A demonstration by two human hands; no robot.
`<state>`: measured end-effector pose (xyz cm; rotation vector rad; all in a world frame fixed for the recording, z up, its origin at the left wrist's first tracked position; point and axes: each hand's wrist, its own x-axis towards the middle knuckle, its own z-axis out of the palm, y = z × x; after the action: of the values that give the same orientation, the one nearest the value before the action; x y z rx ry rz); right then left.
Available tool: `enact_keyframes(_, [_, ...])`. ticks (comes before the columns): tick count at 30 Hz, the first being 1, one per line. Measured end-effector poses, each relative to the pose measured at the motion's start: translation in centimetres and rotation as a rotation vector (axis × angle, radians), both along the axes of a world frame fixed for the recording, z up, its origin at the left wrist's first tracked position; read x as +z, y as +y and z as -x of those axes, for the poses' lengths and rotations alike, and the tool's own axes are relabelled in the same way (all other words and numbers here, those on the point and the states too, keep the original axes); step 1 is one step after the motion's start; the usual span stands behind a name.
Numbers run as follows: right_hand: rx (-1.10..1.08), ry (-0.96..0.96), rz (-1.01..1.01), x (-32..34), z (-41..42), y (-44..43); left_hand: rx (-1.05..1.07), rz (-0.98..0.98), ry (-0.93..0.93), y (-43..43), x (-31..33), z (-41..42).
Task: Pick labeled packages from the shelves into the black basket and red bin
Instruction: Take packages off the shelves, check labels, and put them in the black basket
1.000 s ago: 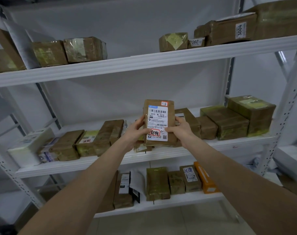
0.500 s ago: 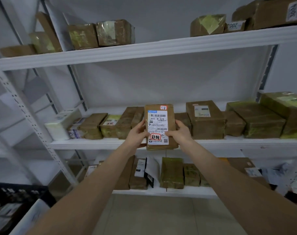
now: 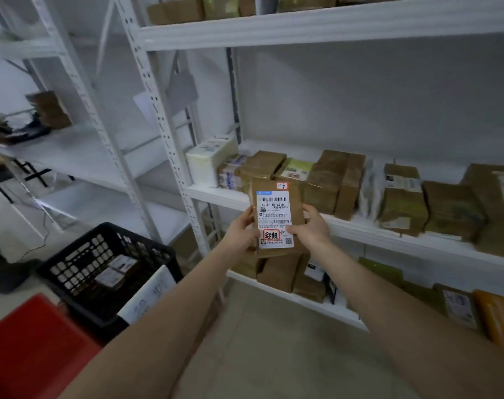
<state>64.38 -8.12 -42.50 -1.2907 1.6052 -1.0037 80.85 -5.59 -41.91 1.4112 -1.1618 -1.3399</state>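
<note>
I hold a brown labeled package (image 3: 275, 217) upright in front of the middle shelf, its white barcode label with a red stamp facing me. My left hand (image 3: 240, 231) grips its left edge and my right hand (image 3: 311, 226) grips its right edge. The black basket (image 3: 101, 272) stands on the floor at lower left with a few labeled packages and a white sheet inside. The red bin (image 3: 29, 349) fills the bottom left corner, in front of the basket.
The white middle shelf (image 3: 389, 231) carries a row of brown taped packages (image 3: 334, 182) and a white box (image 3: 207, 159). The lower shelf holds more packages and an orange parcel (image 3: 498, 318). A second white rack (image 3: 81, 145) stands to the left.
The view has swung left and down, bringing the black basket and red bin into sight. The package has come away from the shelf toward me, still held by both hands.
</note>
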Motion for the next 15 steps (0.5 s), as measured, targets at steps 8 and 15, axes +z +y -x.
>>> enact_keyframes(8, [0.237,0.032,-0.079,-4.6,-21.8,-6.0,0.277,-0.06,0.058,-1.7,-4.2,-19.6])
enact_keyframes(15, [0.464,0.063,-0.148,-9.9,-37.7,-7.4,0.508,-0.167,0.016,-0.9,-8.3,-33.8])
